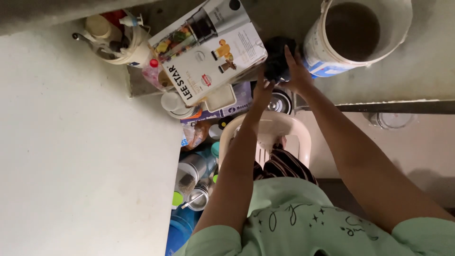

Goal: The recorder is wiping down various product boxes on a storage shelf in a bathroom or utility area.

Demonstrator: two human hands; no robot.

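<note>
A dark black bundle (277,57), perhaps a bag, sits on a grey ledge between a large cardboard appliance box (213,52) and a white bucket (353,35). My right hand (297,72) lies on the bundle's right side with the fingers stretched up over it. My left hand (263,92) grips it from below on the left. Both arms reach up from my pale green shirt. A white plastic chair (291,130) stands below my arms.
A cream container with utensils (113,40) and a small pink bottle (152,71) stand left of the box. Steel tins (199,196), green-lidded jars and a blue drum (182,227) crowd the floor by a white panel (71,142). A glass jar (391,119) is at right.
</note>
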